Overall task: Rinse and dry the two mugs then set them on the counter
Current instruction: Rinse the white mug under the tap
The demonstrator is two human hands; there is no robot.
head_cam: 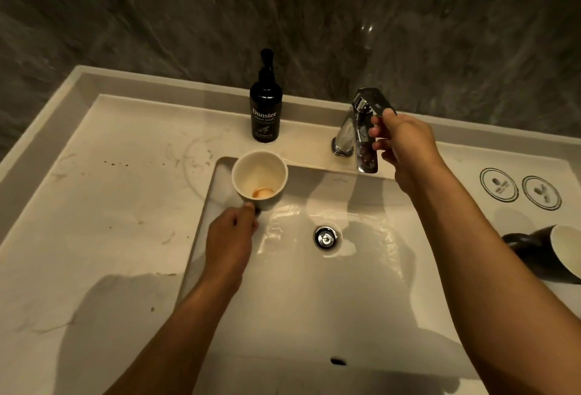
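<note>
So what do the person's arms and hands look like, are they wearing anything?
Both arms are bare all the way up to where the picture ends, with no sleeves showing. The left hand and right hand have no gloves, and I can't see any rings, watch or bracelet on them. The nails look short and plain.

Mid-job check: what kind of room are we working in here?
Most likely a bathroom or hotel washroom: a white rectangular basin set in a pale counter, a chrome lever tap against a grey marbled wall, and a black pump bottle labelled hand wash.
</note>
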